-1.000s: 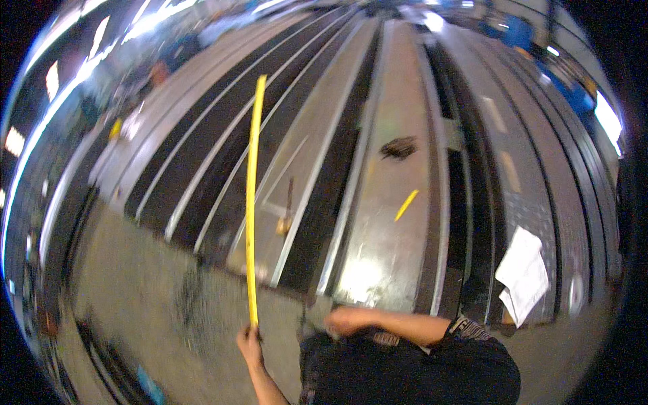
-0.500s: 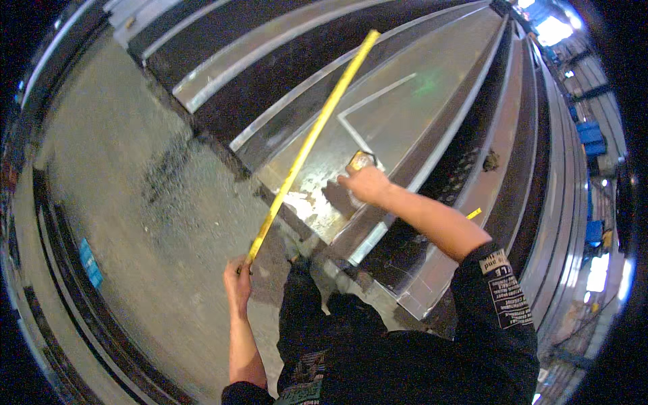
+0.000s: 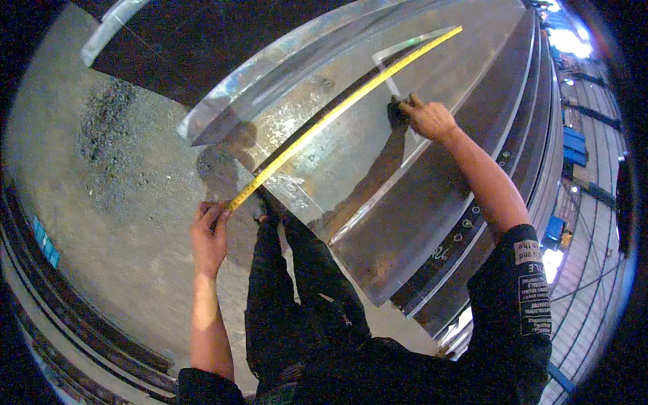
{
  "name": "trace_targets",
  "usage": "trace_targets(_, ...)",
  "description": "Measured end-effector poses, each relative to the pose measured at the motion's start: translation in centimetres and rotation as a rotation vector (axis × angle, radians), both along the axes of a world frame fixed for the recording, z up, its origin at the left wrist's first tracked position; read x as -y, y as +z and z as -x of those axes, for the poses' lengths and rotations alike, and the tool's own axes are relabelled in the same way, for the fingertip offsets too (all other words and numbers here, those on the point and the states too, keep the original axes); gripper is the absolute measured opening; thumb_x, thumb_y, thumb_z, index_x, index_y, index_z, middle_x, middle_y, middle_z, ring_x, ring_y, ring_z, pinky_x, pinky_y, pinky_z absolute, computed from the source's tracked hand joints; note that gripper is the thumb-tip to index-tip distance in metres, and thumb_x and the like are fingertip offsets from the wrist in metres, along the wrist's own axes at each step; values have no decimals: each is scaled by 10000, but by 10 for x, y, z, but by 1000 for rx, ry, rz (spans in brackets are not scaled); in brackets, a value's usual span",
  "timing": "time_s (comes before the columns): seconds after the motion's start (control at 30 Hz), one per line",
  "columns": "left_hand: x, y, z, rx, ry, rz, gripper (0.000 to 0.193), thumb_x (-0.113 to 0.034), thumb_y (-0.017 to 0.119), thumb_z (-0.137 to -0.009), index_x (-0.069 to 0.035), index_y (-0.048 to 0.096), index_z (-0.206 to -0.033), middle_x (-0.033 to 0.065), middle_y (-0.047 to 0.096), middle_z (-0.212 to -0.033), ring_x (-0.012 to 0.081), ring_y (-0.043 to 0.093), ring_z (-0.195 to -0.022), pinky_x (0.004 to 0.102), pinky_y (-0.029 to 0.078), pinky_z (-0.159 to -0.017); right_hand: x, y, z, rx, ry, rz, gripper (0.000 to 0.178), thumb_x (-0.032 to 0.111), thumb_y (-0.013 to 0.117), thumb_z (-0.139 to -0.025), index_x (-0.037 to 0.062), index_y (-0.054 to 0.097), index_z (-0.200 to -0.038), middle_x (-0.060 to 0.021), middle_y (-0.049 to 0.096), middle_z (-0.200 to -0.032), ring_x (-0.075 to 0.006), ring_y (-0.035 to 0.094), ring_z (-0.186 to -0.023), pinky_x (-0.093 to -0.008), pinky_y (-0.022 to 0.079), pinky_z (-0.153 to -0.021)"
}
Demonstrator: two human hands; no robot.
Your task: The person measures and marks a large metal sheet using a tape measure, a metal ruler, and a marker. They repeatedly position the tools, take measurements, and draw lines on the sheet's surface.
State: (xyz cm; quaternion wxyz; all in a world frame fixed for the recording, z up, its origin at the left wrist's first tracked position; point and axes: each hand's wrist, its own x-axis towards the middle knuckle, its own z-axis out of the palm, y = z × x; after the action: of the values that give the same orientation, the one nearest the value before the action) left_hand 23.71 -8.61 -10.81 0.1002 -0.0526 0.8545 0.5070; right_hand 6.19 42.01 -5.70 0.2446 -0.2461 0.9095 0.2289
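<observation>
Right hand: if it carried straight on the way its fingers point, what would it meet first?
The right hand would likely meet the pale L-shaped strip first, with the yellow measuring tape just past it. Depth is unclear from this view; the hand may be touching the strip now.

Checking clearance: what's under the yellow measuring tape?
Under the yellow measuring tape: grey steel beam, L-shaped metal square, and concrete floor near the left hand. Whatever it directly covers is hidden.

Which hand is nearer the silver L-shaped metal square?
Right. The right hand is close by one leg of the silver L-shaped metal square, contact unclear. The left hand is well away, lower left, gripping the near end of a long yellow measuring strip.
</observation>
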Motion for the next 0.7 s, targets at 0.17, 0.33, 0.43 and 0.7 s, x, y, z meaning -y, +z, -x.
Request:
trace_targets(0.17,-3,-12,4,-90,-31,90,165,-42,621,-875,-28,710,-1013,130,624,-914,275,619,-813,338,490,-712,-51,-10,28,-104,-46,-71,401,165,555,-887,198,512,-1284,-192,556,-1214,-395,675,-762,-492,561,-673)
trace_targets(0.33,-15,-17,22,-72,-77,153,158,-64,621,-874,-35,706,-1004,134,628,-938,305,631,-827,364,500,-704,-56,4,38,3,-140,-246,339,189,531,-912,167,534,-1250,-198,588,-1184,-414,663,-904,-498,570,-732)
trace_targets(0.43,-18,-29,24,-21,-70,181,152,-74,619,-879,-26,694,-1002,141,625,-960,325,633,-848,374,507,-728,-10,9,36,59,-29,-129,324,202,572,-895,147,548,-1213,-187,598,-1140,-408,661,-874,-495,565,-707)
trace_targets(0.7,-48,-23,32,-56,6,181,118,-66,619,-870,-11,677,-957,139,627,-983,342,641,-842,386,514,-728,64,-15,65,51,122,305,377,253,629,-897,134,532,-1241,-149,577,-1219,-413,631,-909,-489,532,-774)
